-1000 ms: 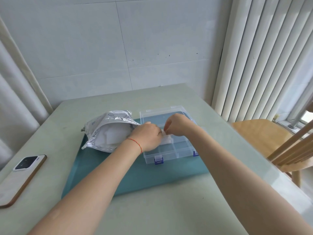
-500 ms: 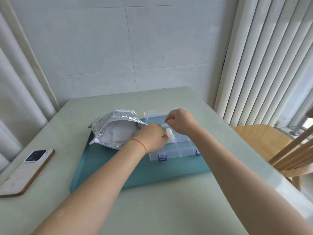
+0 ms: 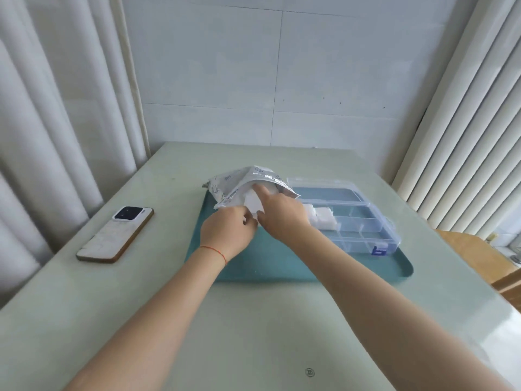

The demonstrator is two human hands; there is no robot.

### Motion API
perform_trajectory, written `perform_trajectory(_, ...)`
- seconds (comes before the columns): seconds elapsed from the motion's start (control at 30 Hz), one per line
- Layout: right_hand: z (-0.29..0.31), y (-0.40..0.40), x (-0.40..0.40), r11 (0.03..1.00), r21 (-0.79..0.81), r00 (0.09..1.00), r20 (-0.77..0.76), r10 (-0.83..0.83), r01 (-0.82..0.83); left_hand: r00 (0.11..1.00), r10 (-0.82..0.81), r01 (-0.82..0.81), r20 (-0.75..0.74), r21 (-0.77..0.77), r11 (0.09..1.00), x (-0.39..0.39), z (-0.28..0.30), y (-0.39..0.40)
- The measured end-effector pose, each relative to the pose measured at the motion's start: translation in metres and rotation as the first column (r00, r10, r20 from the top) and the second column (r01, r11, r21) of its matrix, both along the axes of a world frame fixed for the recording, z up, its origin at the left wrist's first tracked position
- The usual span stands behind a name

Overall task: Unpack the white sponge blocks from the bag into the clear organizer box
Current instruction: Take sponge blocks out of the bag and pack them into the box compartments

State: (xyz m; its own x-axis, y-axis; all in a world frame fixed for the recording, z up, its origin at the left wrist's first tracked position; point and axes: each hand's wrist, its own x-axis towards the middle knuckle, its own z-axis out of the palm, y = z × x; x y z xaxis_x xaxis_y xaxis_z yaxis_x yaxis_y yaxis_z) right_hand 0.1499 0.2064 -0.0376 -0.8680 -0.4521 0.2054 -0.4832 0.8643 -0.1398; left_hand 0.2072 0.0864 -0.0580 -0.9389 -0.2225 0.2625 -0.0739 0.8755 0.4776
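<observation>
The table (image 3: 253, 320) carried a teal mat (image 3: 276, 263), with the open box (image 3: 363, 221) and the bag (image 3: 239, 182) on it. My right hand (image 3: 282, 214) reached into the bag's mouth, forefinger out, touching a sponge (image 3: 253, 204). My left hand (image 3: 228, 230) pinched the bag's near edge. Other blocks (image 3: 322, 217) sat in the box.
</observation>
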Motion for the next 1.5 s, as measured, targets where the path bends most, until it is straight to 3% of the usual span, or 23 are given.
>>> perform_trajectory(0.23, -0.009, -0.021, -0.013, 0.972, 0.177, 0.986, -0.083, -0.143, 0.156, 1.000, 0.003, 0.001, -0.027, 0.140, 0.990, 0.004, -0.006, -0.009)
perform_trajectory(0.5, -0.006, -0.012, -0.006, 0.979, 0.153, 0.975, -0.197, -0.101, 0.132, 1.000, -0.008, 0.013, -0.022, 0.228, 0.974, 0.003, -0.010, -0.012)
perform_trajectory(0.63, 0.002, 0.001, -0.002, 0.988, -0.094, 0.983, -0.131, -0.132, 0.120, 1.000, -0.005, 0.013, -0.022, 0.349, 0.937, 0.004, -0.010, -0.013)
perform_trajectory(0.73, 0.015, 0.017, 0.003, 0.941, -0.322, 0.994, 0.013, -0.105, 0.104, 0.999, 0.021, -0.003, -0.035, 0.456, 0.890, 0.007, -0.005, -0.008)
perform_trajectory(0.8, 0.024, 0.030, 0.007, 0.862, -0.498, 0.987, 0.160, -0.021, 0.099, 0.996, 0.043, 0.006, -0.074, 0.555, 0.832, 0.007, 0.003, -0.001)
perform_trajectory(0.9, 0.035, 0.048, 0.012, 0.747, -0.640, 0.923, 0.373, 0.096, 0.181, 0.991, 0.019, 0.093, -0.136, 0.766, 0.636, 0.006, 0.017, 0.014)
perform_trajectory(1.0, 0.037, 0.061, 0.015, 0.706, -0.673, 0.878, 0.454, 0.155, 0.223, 0.982, -0.050, 0.180, -0.182, 0.819, 0.545, 0.002, 0.024, 0.027)
perform_trajectory(1.17, 0.027, 0.076, 0.010, 0.642, -0.725, 0.841, 0.491, 0.228, 0.250, 0.994, 0.004, 0.101, -0.109, 0.929, 0.356, -0.006, 0.015, 0.037)
perform_trajectory(1.33, 0.011, 0.078, 0.010, 0.621, -0.736, 0.836, 0.499, 0.228, 0.270, 0.997, 0.016, 0.066, -0.074, 0.958, 0.279, -0.006, 0.003, 0.037)
perform_trajectory(1.5, 0.011, 0.086, 0.011, 0.526, -0.807, 0.874, 0.434, 0.220, 0.269, 0.999, 0.021, 0.036, -0.042, 0.966, 0.255, -0.003, 0.000, 0.033)
